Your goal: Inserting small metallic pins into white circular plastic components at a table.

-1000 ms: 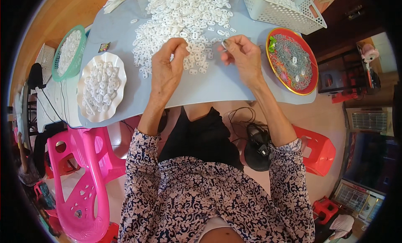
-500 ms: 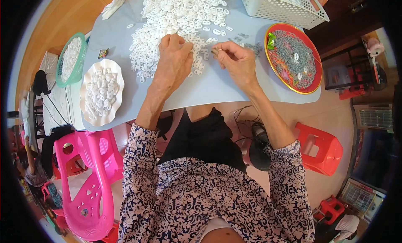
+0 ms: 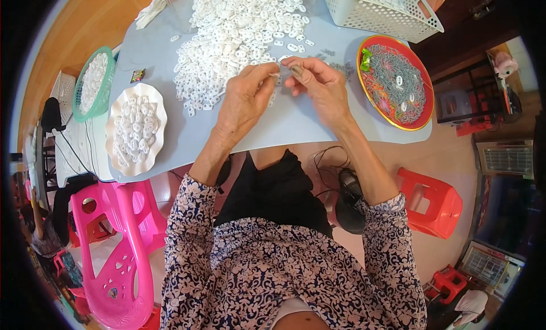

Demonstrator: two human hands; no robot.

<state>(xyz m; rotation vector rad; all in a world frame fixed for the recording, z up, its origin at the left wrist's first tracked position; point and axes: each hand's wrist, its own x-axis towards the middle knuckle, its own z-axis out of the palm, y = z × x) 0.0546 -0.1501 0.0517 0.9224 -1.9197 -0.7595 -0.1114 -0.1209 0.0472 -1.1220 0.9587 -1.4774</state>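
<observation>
My left hand [image 3: 247, 97] pinches a small white plastic piece [image 3: 277, 74] between thumb and fingertips, mostly covered by the fingers. Close beside it, my right hand [image 3: 324, 91] has thumb and forefinger brought together at the same spot. Whatever sits in the right fingertips is hidden or too small to make out. Beyond both hands spreads a heap of small white oval pieces with holes [image 3: 227, 45]. A red round tray with a gold rim [image 3: 426, 94] stands to the right, full of small grey parts with a few white pieces on top.
On the left of the grey table [image 3: 185, 136] sits a scalloped white dish [image 3: 135, 170] of white pieces. A green basket [image 3: 106, 95] stands farther left, a white perforated basket [image 3: 381, 20] at the back right. Below are a pink chair [image 3: 139, 262] and a red stool [image 3: 435, 207].
My left hand has come away from the heap, moving right with a white piece in its fingers, to meet the right hand. The right hand has stayed almost in place.
</observation>
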